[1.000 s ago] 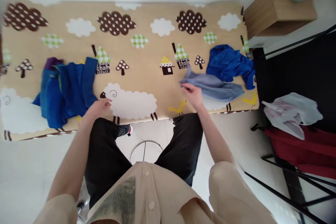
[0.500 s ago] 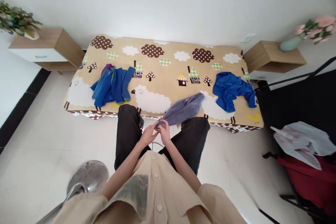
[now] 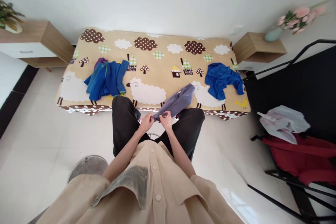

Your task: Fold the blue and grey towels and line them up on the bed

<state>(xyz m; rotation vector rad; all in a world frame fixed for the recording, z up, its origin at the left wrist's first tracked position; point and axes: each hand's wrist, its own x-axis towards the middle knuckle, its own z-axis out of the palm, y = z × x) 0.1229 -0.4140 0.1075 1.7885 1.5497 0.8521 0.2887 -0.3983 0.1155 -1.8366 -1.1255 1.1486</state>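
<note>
Nearby, grey cloth (image 3: 178, 100) on bed (image 3: 162, 56), blue pile (image 3: 106, 78) left, blue garment (image 3: 220, 78) right.

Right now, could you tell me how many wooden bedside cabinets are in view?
2. The left cabinet stands at the left end of the bed, the right cabinet at its right end.

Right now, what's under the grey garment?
The grey garment lies partly on the sheep-print bed cover; left hand and right hand hold its near end. The print beneath is hidden.

Grey-blue cloth (image 3: 178, 101), bright blue cloths (image 3: 222, 78), tan sheep-patterned cover (image 3: 162, 66)
</note>
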